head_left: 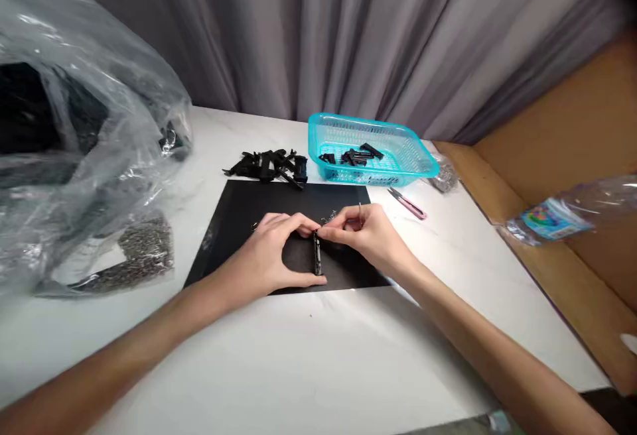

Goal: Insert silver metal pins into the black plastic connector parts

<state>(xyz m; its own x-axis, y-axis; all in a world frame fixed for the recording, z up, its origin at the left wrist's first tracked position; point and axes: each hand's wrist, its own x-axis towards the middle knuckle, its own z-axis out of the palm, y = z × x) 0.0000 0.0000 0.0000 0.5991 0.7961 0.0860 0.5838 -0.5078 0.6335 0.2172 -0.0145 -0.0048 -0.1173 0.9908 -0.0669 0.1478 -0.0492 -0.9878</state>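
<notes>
Between the thumb and fingers of my left hand [269, 252] stands a small narrow black part [317, 256], gripped at its two ends. My right hand [365, 233] is pinched at the far end of that part; anything tiny between its fingertips is too small to make out. Both hands are over a black mat [239, 213] on the white table. A little heap of small shiny metal pieces [329, 216] lies on the mat just behind my right fingers, partly hidden by them.
Black plastic parts [269, 164] are piled behind the mat. A blue basket [428, 166] holds several more. Pink-handled thread snips [408, 204] lie to its right. Clear bags [139, 249] crowd the left side. A plastic bottle [557, 219] lies in a cardboard box [572, 136] at right.
</notes>
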